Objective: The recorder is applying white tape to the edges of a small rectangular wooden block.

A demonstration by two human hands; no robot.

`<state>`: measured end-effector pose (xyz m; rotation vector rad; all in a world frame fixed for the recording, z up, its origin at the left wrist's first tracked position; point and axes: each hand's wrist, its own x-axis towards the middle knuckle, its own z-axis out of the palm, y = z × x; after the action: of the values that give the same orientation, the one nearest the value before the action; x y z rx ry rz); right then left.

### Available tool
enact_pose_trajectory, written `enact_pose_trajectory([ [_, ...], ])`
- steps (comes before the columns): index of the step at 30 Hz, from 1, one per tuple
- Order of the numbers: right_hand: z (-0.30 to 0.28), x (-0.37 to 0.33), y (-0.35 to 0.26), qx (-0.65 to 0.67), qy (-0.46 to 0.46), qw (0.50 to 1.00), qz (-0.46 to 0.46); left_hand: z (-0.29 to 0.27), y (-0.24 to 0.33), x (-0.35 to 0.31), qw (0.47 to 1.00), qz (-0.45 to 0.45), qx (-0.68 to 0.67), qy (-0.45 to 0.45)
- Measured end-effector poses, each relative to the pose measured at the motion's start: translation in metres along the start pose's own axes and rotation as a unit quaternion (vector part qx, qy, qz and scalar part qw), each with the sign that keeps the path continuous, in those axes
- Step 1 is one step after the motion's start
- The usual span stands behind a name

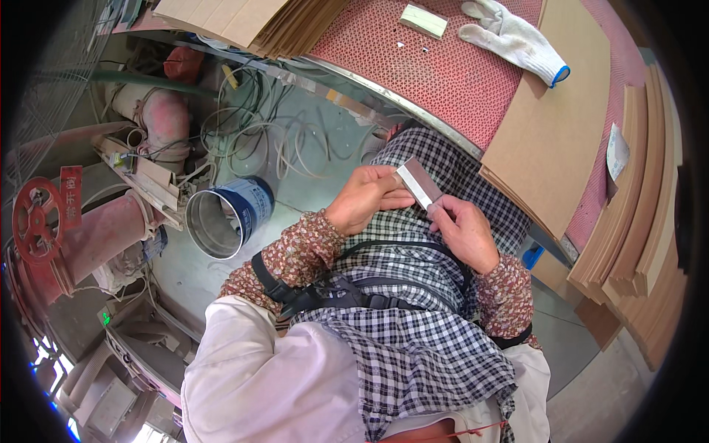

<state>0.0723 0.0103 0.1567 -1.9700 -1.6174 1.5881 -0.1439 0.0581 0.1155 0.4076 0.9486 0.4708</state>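
Over the checked apron (421, 332), the right hand (465, 230) has its grip closed on the lower end of a small brown-and-white block (421, 182); the left hand (371, 198) touches its left side, though whether that grip pinches it I cannot tell. Beyond, brown boards (557, 118) and a white glove (509, 38) lie on the red tabletop (450, 85).

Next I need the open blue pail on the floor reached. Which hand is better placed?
Probably the left hand: it is nearer the pail, which is on that side. The right hand is farther off and grips one end of the small block, so the left seems easier to free.
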Motion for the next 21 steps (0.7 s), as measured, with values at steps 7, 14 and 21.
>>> enact_pose_trajectory([
  [7,-0.002,0.005,0.012,0.115,-0.048,0.992,0.016,-0.008,-0.002,0.003,0.999,-0.01,-0.034,-0.037],
  [14,0.005,0.009,0.025,0.147,-0.046,0.988,-0.016,-0.014,-0.003,0.003,0.996,0.002,-0.058,-0.074],
  [21,0.013,0.016,0.025,0.094,-0.021,0.995,-0.015,-0.016,-0.005,0.005,0.998,0.021,-0.023,-0.063],
])
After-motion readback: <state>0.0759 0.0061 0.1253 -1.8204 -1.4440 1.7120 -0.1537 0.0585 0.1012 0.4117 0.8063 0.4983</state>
